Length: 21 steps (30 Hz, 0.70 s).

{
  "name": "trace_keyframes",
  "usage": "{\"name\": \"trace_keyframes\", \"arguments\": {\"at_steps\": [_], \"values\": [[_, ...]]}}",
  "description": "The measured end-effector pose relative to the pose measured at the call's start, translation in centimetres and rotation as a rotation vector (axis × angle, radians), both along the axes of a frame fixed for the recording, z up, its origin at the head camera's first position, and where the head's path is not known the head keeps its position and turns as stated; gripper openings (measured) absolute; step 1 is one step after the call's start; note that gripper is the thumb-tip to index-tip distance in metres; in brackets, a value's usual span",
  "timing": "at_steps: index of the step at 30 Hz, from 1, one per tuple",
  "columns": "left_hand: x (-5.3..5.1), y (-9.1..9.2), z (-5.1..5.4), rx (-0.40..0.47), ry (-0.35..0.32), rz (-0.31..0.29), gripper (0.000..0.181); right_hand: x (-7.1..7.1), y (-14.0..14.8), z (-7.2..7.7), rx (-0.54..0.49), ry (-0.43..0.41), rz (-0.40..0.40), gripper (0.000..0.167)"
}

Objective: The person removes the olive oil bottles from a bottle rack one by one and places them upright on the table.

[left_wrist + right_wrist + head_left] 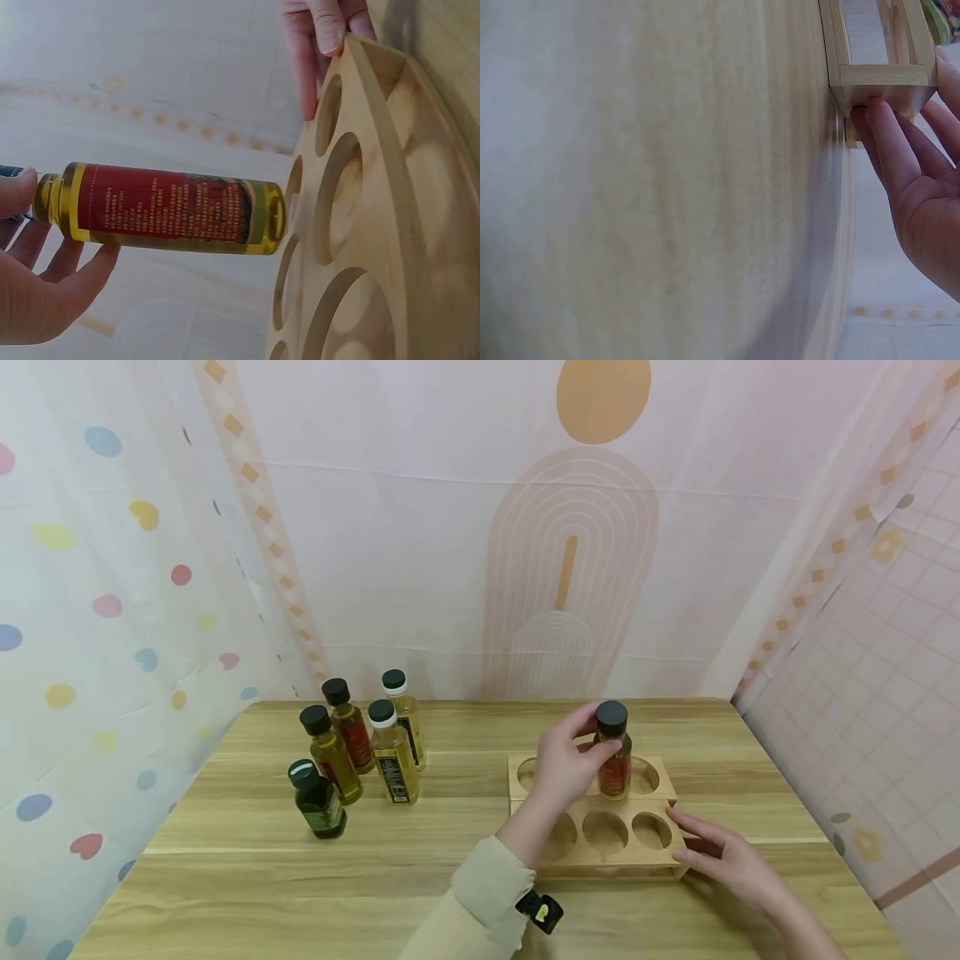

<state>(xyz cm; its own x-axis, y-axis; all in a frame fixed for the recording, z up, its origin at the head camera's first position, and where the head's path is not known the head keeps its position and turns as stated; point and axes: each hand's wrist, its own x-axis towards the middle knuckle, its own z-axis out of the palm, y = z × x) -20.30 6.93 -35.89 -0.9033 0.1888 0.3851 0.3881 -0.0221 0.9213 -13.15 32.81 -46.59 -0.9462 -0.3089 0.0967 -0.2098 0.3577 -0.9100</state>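
Observation:
My left hand (566, 764) pinches a glass oil bottle (615, 772) by its neck, just under the black cap. The bottle has a red label and yellow oil inside. In the left wrist view, the bottle's base (276, 217) is apart from the two-tier wooden rack (390, 202), over its round holes. In the head view, the bottle hangs over the back tier, between the left and right holes. My right hand (727, 860) holds the rack's right end, with fingers (896, 142) against the end wall and the thumb at its upper edge.
Left on the wooden table (262, 893) stand several bottles: a dark green one (321, 806), two red-labelled oil bottles (335, 764) with black caps, and two pale oil bottles (393, 760) with dark green caps. A patterned curtain (405, 552) hangs behind the table.

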Motion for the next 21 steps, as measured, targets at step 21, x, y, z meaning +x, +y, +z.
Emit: {"name": "trace_keyframes", "arguments": {"at_steps": [21], "values": [[0.4, -6.8, 1.3, -0.048, -0.008, 0.083, 0.041, 0.1, -0.1, 0.0, 0.031, 0.013, -0.035, 0.058]]}}
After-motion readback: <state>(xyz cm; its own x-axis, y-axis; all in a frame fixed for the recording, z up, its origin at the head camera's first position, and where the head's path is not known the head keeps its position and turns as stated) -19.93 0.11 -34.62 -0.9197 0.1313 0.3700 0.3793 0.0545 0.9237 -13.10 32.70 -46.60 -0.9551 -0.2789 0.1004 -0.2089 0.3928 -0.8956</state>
